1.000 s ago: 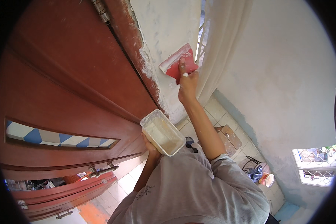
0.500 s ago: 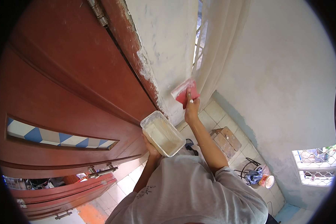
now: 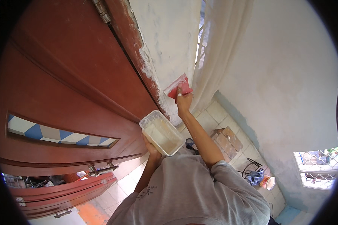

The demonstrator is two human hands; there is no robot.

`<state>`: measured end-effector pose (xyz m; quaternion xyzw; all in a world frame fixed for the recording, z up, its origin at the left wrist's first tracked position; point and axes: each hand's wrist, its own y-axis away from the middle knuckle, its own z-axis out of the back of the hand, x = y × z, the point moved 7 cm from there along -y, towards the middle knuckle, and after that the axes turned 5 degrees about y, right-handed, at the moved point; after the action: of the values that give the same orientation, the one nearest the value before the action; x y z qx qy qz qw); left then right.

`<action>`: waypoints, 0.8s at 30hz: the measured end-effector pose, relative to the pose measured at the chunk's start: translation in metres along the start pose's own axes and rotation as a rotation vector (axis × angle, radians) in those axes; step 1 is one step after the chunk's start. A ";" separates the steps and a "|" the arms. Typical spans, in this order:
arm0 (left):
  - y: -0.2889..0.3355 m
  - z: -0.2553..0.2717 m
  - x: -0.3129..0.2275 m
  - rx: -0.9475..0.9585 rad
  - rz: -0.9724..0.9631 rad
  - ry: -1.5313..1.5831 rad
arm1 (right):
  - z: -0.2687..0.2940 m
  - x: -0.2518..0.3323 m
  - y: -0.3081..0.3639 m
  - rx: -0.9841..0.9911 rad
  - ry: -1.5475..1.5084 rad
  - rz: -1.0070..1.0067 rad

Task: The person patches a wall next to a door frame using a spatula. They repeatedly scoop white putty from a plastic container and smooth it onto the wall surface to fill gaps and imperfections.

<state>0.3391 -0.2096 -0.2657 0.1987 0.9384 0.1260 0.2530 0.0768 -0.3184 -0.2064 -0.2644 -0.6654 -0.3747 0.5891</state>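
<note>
My right hand (image 3: 184, 102) grips a red putty spreader (image 3: 182, 86) with whitish paste along its edge. The spreader is at the narrow pale wall (image 3: 165, 41) between the door frame and the curtain; whether its edge touches the wall I cannot tell. Lower down, my left hand (image 3: 152, 147) holds a clear rectangular plastic tub (image 3: 162, 133) by its side, its fingers partly hidden beneath it. Pale paste coats the inside of the tub. White filler is smeared along the edge of the red-brown door frame (image 3: 133, 39).
A reddish-brown door (image 3: 75, 71) takes up the left side. A cream curtain (image 3: 223, 41) hangs right of the wall strip. On the tiled floor stand a small wooden stool (image 3: 227, 142) and an orange-and-white container (image 3: 267, 183) beside dark cables (image 3: 249, 168).
My right hand has moved left with the spreader, toward the door frame. The tub in my left hand has shifted very slightly left.
</note>
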 end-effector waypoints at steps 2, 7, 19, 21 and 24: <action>-0.008 -0.005 0.010 0.037 0.050 0.035 | 0.030 -0.032 -0.012 -0.091 0.031 0.111; -0.018 0.021 0.009 0.040 0.040 0.054 | 0.073 -0.015 0.017 -0.032 -0.189 0.081; 0.002 0.000 0.005 0.033 0.049 0.089 | 0.032 0.194 0.040 0.289 -0.674 0.150; 0.005 -0.003 0.004 0.015 0.047 0.073 | 0.008 0.171 0.023 0.246 -0.488 0.197; 0.008 -0.004 -0.002 -0.014 0.035 0.059 | -0.010 0.123 0.028 0.157 -0.482 0.040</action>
<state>0.3409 -0.2035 -0.2589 0.2096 0.9409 0.1428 0.2244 0.0849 -0.3215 -0.0802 -0.3127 -0.8083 -0.2361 0.4394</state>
